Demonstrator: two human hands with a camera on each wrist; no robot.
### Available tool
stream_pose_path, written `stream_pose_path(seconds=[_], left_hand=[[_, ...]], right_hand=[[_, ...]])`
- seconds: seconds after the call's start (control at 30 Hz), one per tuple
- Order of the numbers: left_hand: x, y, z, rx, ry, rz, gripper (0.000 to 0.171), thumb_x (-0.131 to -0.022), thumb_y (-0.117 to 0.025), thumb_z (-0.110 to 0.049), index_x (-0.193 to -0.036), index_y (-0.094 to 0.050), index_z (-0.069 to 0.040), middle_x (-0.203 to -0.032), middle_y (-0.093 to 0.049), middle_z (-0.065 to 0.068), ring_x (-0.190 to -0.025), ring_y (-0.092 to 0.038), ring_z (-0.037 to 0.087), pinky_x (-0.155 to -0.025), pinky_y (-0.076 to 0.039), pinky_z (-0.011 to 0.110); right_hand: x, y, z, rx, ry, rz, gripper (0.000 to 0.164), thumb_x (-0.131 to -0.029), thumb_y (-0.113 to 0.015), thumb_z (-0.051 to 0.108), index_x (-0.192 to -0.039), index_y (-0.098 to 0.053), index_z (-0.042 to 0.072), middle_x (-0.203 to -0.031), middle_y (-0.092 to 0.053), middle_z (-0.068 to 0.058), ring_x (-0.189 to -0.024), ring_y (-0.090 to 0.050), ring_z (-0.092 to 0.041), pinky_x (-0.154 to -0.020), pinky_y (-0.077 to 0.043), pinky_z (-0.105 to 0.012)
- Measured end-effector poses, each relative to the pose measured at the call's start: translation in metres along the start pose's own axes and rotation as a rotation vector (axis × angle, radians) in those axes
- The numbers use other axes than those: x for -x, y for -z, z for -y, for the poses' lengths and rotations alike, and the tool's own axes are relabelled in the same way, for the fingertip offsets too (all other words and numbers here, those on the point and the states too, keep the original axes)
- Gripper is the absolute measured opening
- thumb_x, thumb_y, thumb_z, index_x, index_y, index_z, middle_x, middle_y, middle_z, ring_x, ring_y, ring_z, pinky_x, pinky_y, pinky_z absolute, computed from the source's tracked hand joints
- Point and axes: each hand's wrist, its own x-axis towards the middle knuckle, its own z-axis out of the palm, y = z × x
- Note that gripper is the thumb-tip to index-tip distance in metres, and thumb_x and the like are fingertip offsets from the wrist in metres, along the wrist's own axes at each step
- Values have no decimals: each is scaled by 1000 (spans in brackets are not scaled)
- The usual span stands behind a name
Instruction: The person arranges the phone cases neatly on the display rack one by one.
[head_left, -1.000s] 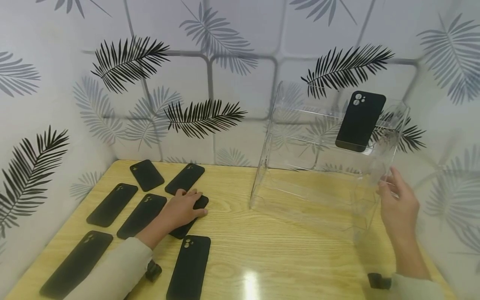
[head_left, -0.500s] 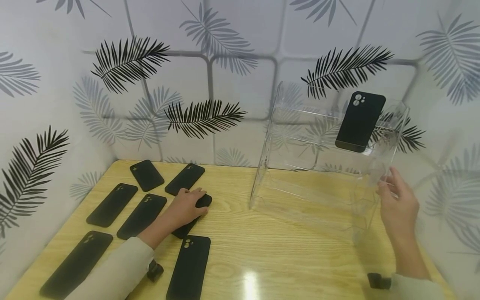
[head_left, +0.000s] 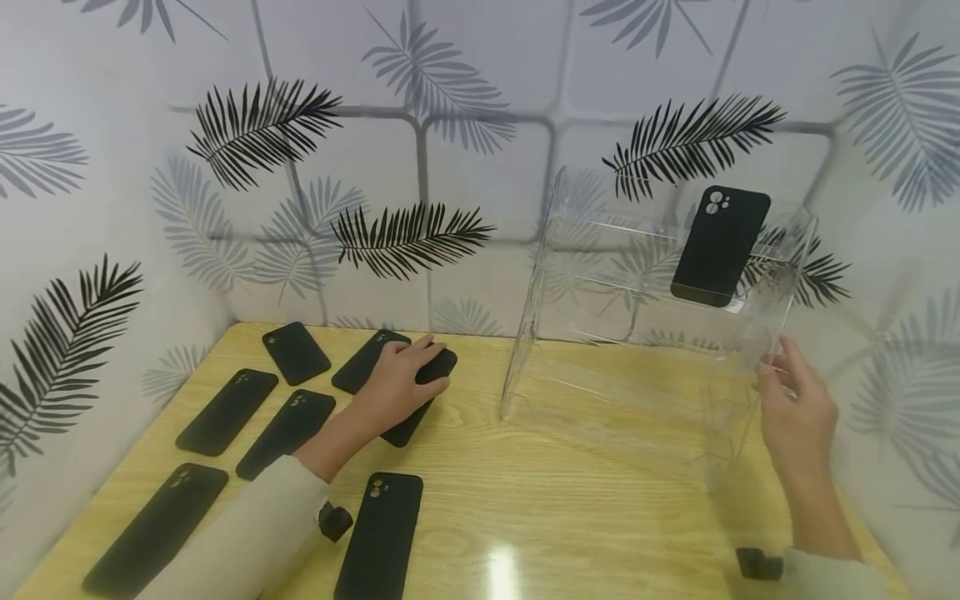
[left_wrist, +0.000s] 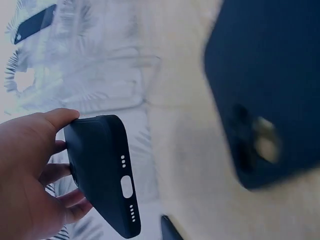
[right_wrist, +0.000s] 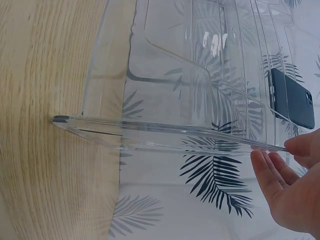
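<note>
My left hand [head_left: 393,383] grips a black phone case [left_wrist: 97,162] by its long edges, thumb on one side and fingers on the other. In the left wrist view the case is tilted, its slotted end facing the camera. A clear acrylic tiered display stand [head_left: 607,381] rises at the right of the table. With thumb and fingers, my right hand [head_left: 798,412] pinches the stand's right side panel, also seen in the right wrist view. One black phone case [head_left: 720,247] leans upright on the stand's upper tier, toward its right end.
Several black phone cases lie flat on the left of the wooden table [head_left: 525,483], among them a front one [head_left: 380,533] and a far-left one [head_left: 155,529]. Behind the table stands a leaf-patterned wall [head_left: 465,192], close to the stand's back.
My left hand has picked the phone case up off the table and moved it right and away from me. The right hand keeps its hold on the stand.
</note>
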Motion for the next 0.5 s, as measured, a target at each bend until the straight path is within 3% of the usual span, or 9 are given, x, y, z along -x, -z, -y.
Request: stream_pose_path(seconds=[0.27,0.5], left_hand=[[-20,7,-41,-4,-126,-48,61,-99,-65,-40,-153,-46,-20,-162,-37,9,-143,-33,39,-110,-38,56],[-43,11,-80,-39,-280,-155,58,-97,-69,-34,-148,-52,-13,-157,-43,14,-137,-41,38,-111,-36,53]], right_hand=[[1,1,-1,0,-3,6,50,-104,-53,26,-153,-45,30,-138,-60,-11,-85,-53,18,-82,-47,-4],[0,2,0,-6,-13,21,51,-104,-52,27,-154,-43,30,-142,-59,-13,-84,-54,18,-81,-47,-4]])
